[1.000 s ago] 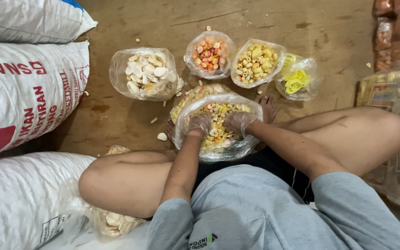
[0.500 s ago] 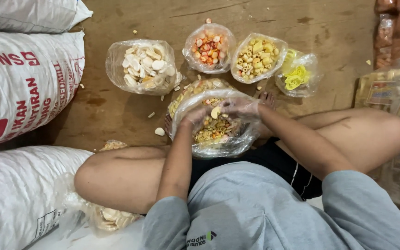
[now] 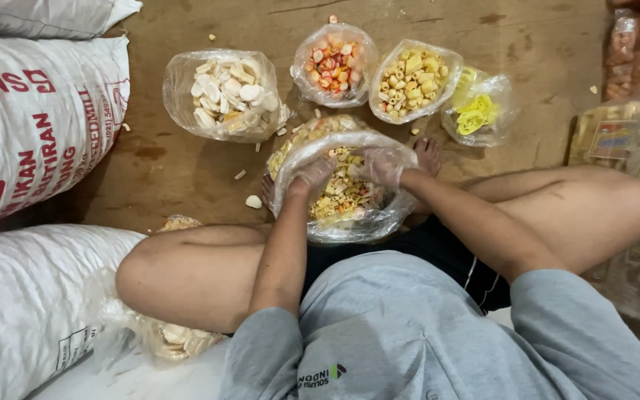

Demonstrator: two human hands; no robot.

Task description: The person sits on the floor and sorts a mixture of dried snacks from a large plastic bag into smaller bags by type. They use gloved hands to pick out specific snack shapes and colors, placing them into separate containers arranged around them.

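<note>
Both hands are inside my lap bag (image 3: 350,222): left hand (image 3: 312,172) and right hand (image 3: 381,166), spread apart, are holding its mouth wide, exposing the mixed snacks (image 3: 338,194) for reaching.

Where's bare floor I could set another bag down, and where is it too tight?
Free: the floor strip between the white sacks and the bag of white crackers, and the far floor beyond the yellow-cracker bag. Crowded: around the mixed-cracker bag where the left hand and right hand work, hemmed by the knees and bag row.
</note>
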